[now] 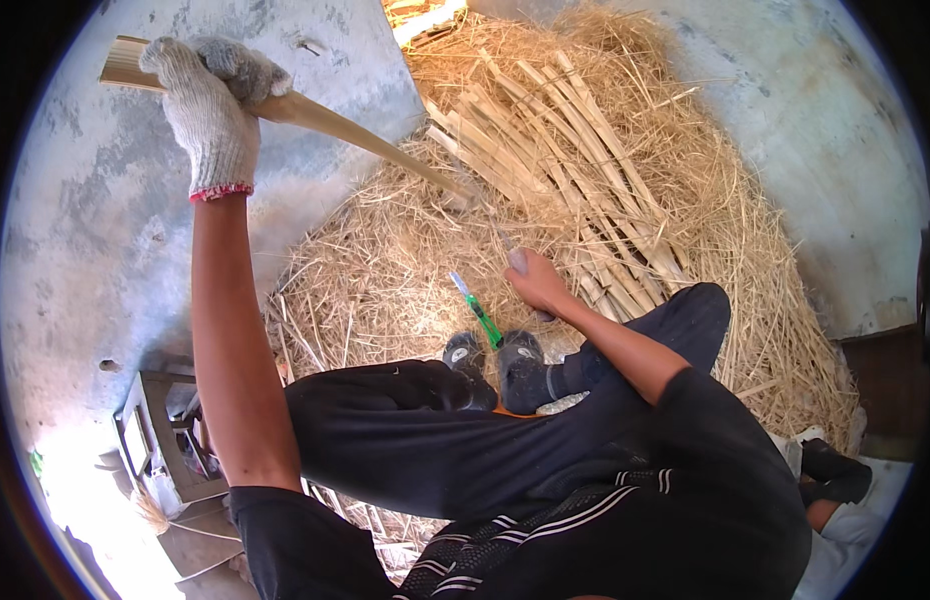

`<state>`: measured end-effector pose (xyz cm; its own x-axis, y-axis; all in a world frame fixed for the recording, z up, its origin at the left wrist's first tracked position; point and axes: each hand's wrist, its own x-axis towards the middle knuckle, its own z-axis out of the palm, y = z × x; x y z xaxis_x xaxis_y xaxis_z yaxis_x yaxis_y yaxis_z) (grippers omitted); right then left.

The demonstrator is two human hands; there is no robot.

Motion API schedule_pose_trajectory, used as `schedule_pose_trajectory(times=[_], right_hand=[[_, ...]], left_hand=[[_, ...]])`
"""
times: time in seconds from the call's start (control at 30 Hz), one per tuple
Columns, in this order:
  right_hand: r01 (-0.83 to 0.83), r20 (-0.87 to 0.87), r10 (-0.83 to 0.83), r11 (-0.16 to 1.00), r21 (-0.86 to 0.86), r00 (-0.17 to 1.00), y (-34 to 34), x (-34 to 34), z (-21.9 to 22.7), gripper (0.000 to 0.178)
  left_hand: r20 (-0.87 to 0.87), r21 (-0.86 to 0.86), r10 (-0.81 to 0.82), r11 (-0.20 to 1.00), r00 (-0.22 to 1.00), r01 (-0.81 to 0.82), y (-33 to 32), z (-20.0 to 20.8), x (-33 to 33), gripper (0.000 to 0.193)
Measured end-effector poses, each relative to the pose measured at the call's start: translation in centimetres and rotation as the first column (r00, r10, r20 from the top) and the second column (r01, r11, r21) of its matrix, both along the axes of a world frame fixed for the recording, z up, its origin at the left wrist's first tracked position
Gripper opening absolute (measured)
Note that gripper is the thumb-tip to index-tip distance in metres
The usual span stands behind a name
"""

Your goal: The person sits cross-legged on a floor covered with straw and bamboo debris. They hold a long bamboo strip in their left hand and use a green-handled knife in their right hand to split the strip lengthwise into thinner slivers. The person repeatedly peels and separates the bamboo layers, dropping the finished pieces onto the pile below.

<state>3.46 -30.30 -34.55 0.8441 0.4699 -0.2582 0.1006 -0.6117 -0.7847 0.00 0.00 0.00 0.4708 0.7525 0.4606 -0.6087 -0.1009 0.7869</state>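
Observation:
My left hand (213,105), in a white knitted glove, grips the near end of a long pale bamboo strip (365,138) that slants down toward the straw. My bare right hand (533,282) is closed on the grey handle of a knife whose blade (502,238) points up toward the strip's far end. A green-handled cutter (479,312) lies on the straw just left of my right hand, above my two dark shoes (505,366).
A bundle of split bamboo strips (565,170) lies across a wide heap of straw and shavings (745,250) on a grey concrete floor (95,250). A small wooden stool with clutter (165,440) stands at lower left. My dark trousers (545,470) fill the lower frame.

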Motion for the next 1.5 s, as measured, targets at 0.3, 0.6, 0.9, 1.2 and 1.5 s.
schedule_pose_trajectory(times=[0.3,0.6,0.9,1.2,1.5], right_hand=[[0.028,-0.039,-0.025,0.997,0.078,0.999,2.9,1.8,0.0,0.032],[0.082,-0.105,-0.103,0.978,-0.190,0.989,1.2,4.5,-12.4,0.035],[0.154,-0.768,0.103,0.955,0.255,0.632,0.2,6.2,-9.5,0.025],[0.102,0.133,-0.126,0.978,0.179,0.983,4.7,1.7,-4.6,0.029],[0.289,-0.676,-0.145,0.952,0.104,0.722,0.7,4.2,-12.1,0.018]], left_hand=[[0.011,0.017,-0.007,1.000,1.000,0.007,0.5,-0.6,-1.9,0.048],[-0.016,0.236,-0.488,0.846,0.873,0.478,-0.7,-0.5,-3.2,0.059],[-0.037,0.108,-0.188,0.976,0.982,0.191,-1.7,0.1,-2.1,0.066],[-0.078,0.067,0.021,0.998,0.997,-0.016,-1.4,0.3,-2.7,0.062],[-0.091,0.094,-0.078,0.992,0.993,0.087,-1.2,-0.4,-4.1,0.069]])
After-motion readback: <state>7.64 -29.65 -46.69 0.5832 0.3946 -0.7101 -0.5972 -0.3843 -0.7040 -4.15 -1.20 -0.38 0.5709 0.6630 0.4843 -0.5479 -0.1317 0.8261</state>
